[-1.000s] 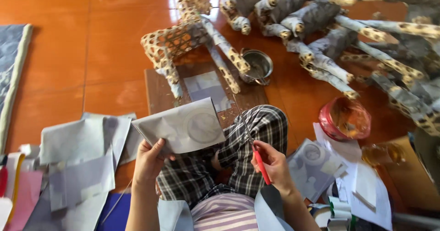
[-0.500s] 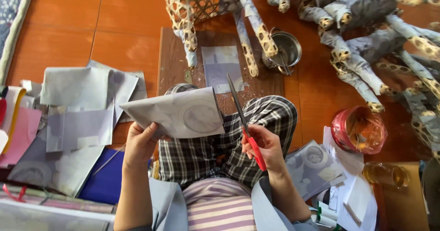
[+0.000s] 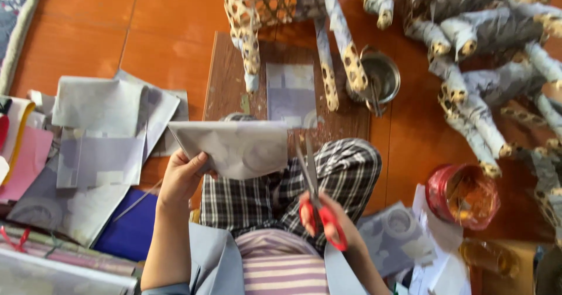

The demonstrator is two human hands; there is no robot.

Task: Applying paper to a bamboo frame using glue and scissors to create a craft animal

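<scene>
My left hand (image 3: 182, 177) pinches a folded sheet of grey printed paper (image 3: 237, 147) by its lower left corner and holds it flat above my lap. In my right hand (image 3: 328, 216) are red-handled scissors (image 3: 313, 198), blades pointing up and away, their tips just right of the sheet's right edge. The blades look nearly closed and do not touch the paper. Below both hands lie my checked trousers (image 3: 275, 189) and a striped shirt.
A wooden board (image 3: 231, 78) carries a woven-frame animal figure (image 3: 275, 8) partly wrapped in paper. A metal bowl (image 3: 380, 75) stands beside it, more wrapped figures (image 3: 486, 43) at the right, a red-rimmed tub (image 3: 462, 195) lower right. Paper sheets (image 3: 96, 137) pile at the left.
The view has tilted closer over my lap. The scissors have swung from leaning left to nearly upright beside the sheet's right edge. The left hand keeps its hold on the paper.
</scene>
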